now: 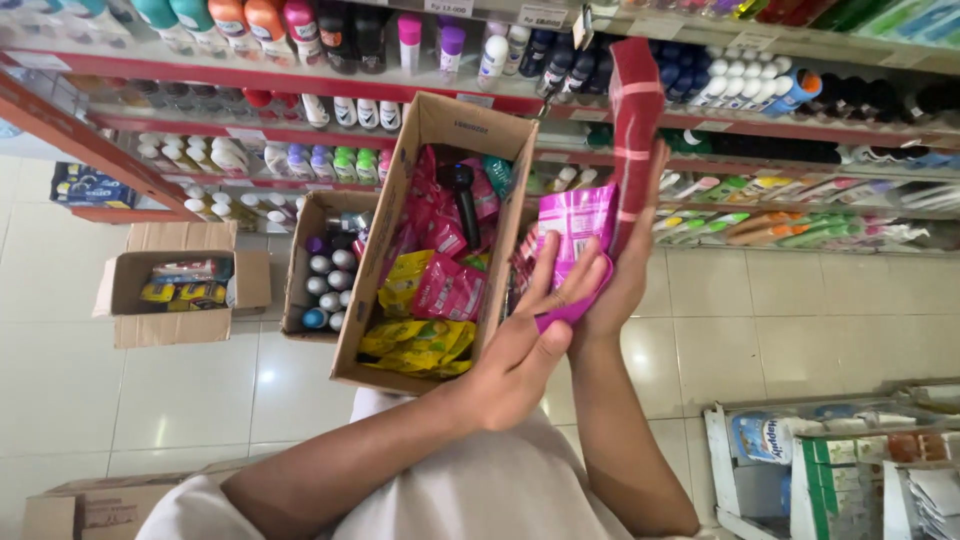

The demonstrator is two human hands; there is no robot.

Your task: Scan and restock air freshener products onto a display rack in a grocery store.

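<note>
Two bare hands meet in front of us at chest height, both closed on soft packets. Our left hand comes up from the lower left, its fingers spread and pressed flat over the lower half of a glossy magenta plastic sachet pack, with the thumb tucked under the pack's bottom edge, so this grip is closed on the pack. Our right hand stands just behind it, wrist upright, and holds a tall, folded strip of red sachets with pale pink bands that rises straight up past the shelf edge; the fingers lie along the strip's right side, and the palm also backs the magenta pack, so the two hands touch. Both packs sit between us and the red metal store shelves, which carry rows of small bottles, tubes and roll-on containers. Just left of the hands, a long open brown cardboard box stands on the pale tiled floor, filled with pink and yellow sachets. Beside it, a smaller open cardboard box holds round-capped bottles, and farther left another open carton holds flat yellow and red packets. At the lower right, well apart from the hands, we see a white rack of paper-wrapped goods.
</note>
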